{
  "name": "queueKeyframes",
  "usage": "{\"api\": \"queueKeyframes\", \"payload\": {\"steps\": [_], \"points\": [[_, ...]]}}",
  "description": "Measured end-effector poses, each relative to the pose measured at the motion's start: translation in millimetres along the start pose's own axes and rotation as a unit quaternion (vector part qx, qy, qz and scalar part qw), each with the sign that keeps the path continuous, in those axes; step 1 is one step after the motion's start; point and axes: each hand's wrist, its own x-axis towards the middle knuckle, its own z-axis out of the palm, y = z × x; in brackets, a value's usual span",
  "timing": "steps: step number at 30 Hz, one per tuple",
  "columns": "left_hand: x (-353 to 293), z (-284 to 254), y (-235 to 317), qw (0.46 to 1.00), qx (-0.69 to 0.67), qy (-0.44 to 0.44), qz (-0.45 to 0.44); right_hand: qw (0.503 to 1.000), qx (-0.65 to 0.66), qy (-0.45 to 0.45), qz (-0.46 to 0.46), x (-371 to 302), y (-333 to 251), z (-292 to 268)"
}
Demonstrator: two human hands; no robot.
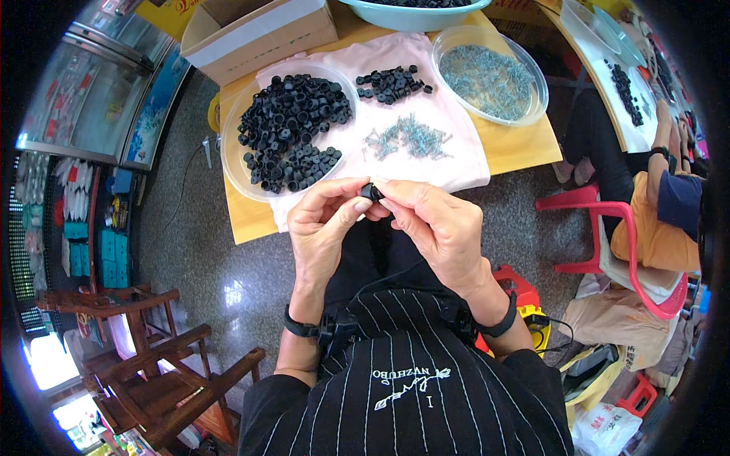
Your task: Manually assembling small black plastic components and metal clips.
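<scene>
Between the fingertips of both hands, just off the near edge of the table, is a small black cap. My left hand pinches it from the left with thumb and fingers. From the right, the thumb and forefinger of my right hand close on the same piece; whether a screw is in it cannot be seen. Beyond my left hand a clear round tray holds many black caps. A loose pile of screws lies on the pink cloth, with a smaller group of black parts behind it.
A clear tub of screws stands at the table's right. Behind are a cardboard box and a light-blue basin. Another person sits on a pink chair at the right. A wooden chair stands at lower left.
</scene>
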Motion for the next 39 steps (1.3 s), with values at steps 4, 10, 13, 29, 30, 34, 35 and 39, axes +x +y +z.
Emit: {"api": "queueKeyframes", "payload": {"steps": [4,10,13,29,30,34,35,39], "points": [[-1,0,2,1.0,0.009,-0.007,-0.012,1.0,-0.015,0.003,-0.01,0,2,0],[1,4,2,1.0,-0.013,-0.014,-0.016,0.989,0.102,-0.008,0.102,6,0,-4],[2,5,-2,1.0,0.019,0.012,-0.017,0.982,0.138,-0.019,0.131,8,5,-4],[3,10,-16,0.99,-0.099,0.084,-0.064,0.999,-0.02,0.026,-0.034,10,20,13],[2,9,-16,0.99,-0.099,0.084,-0.063,0.999,-0.02,0.026,-0.028,10,21,13],[1,8,-15,0.984,-0.133,0.086,-0.078,0.998,-0.034,0.031,-0.041,10,25,16],[1,8,-15,0.981,-0.148,0.092,-0.085,0.998,-0.03,0.03,-0.04,10,25,16],[0,9,-16,0.978,-0.157,0.102,-0.093,0.999,-0.006,0.027,-0.018,11,22,15]]}}
